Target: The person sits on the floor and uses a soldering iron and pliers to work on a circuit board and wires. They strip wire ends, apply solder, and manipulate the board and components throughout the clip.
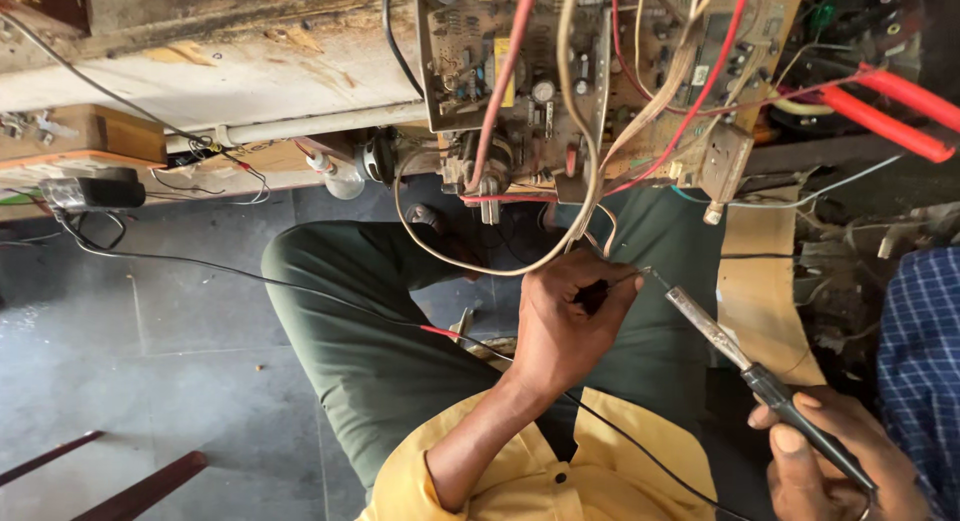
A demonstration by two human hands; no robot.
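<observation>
Head view: the left hand (565, 326) sits near centre, its fingers pinched narrow around a small dark wire end (593, 296) with a bare strand poking toward three o'clock. The right hand (835, 461), at five o'clock near the frame corner, wraps its fingers closed around the black handle of a soldering iron (735, 351), whose metal shaft slants up toward eleven o'clock so the tip sits just beside the pinched strand. The step in hand looks like tinning or joining that wire end; the next move seems to call for a steady touch of tip to strand while the pinch keeps the wire from twisting, with fingertips kept back from the heat.

At twelve o'clock an exposed circuit board (600, 71) lies on a worn, stained workbench (250, 71), with red and cream wires (590, 171) looping down from it toward the hand. Red-handled pliers (890, 106) lie at two o'clock. A small black adapter (95, 193) rests at nine o'clock. Below the knees, in green trousers (370, 351), is a grey tiled floor (150, 361). A blue checked sleeve (920, 361) shows at four o'clock.
</observation>
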